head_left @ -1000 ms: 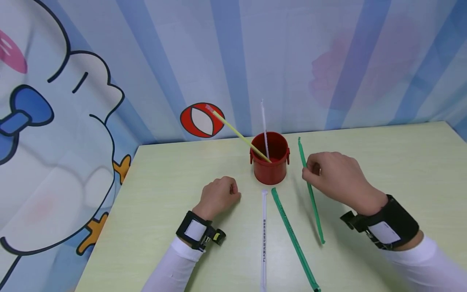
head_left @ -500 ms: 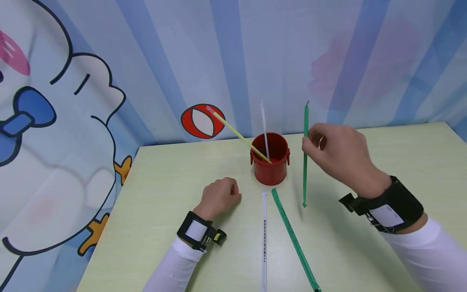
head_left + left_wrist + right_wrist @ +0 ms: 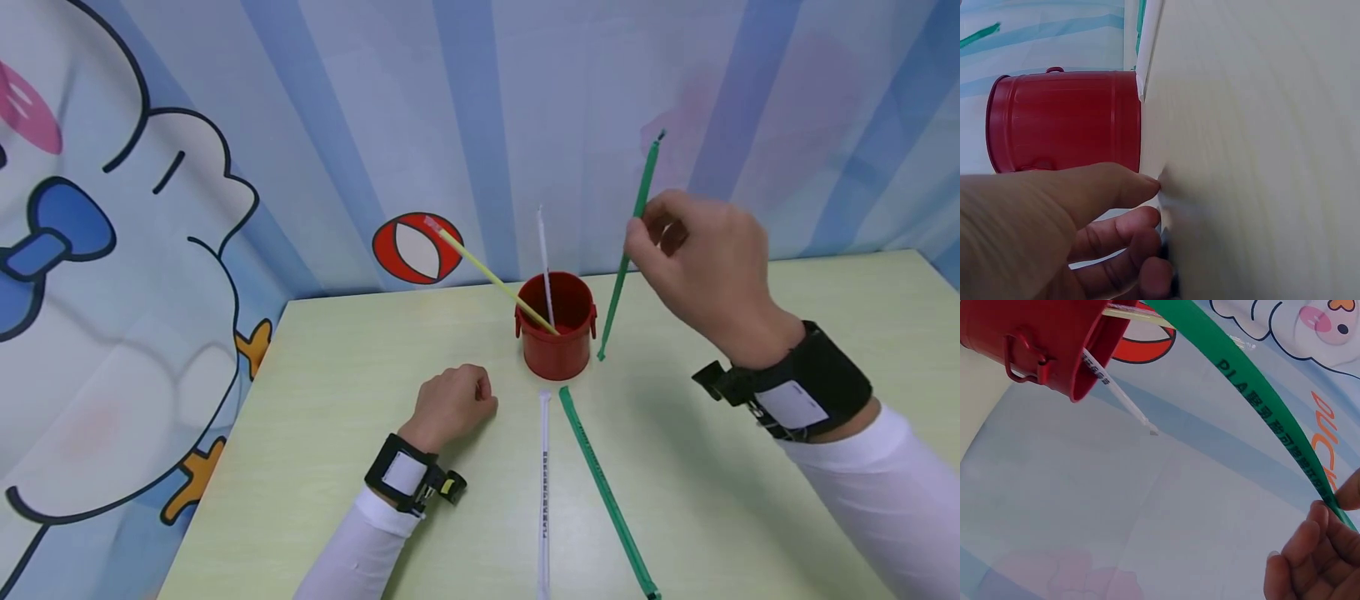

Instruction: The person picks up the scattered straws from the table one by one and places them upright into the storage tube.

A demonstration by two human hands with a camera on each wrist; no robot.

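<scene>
My right hand (image 3: 708, 271) pinches a green wrapped straw (image 3: 647, 179) between thumb and fingers, up off the table. The straw tilts, its lower end just right of the red bucket (image 3: 557, 358). Printed lettering shows on its green wrapper (image 3: 1261, 394) in the right wrist view. Inside the bucket lean a yellow straw (image 3: 480, 268) and a white wrapped straw (image 3: 543, 242). On the table, left of the bucket's front, rests my left hand (image 3: 448, 407), its fingers loosely curled and holding nothing. The left wrist view shows its thumb pointing toward the table, near the bucket (image 3: 1066, 122).
In front of the bucket, a white wrapped straw (image 3: 544, 492) and a green wrapped straw (image 3: 609, 492) lie on the pale table (image 3: 345, 350). Behind the table's back edge hangs a blue striped cartoon backdrop (image 3: 360, 108).
My right hand has raised the green straw from low over the table and swung its lower end left toward the bucket. The left hand has stayed in place.
</scene>
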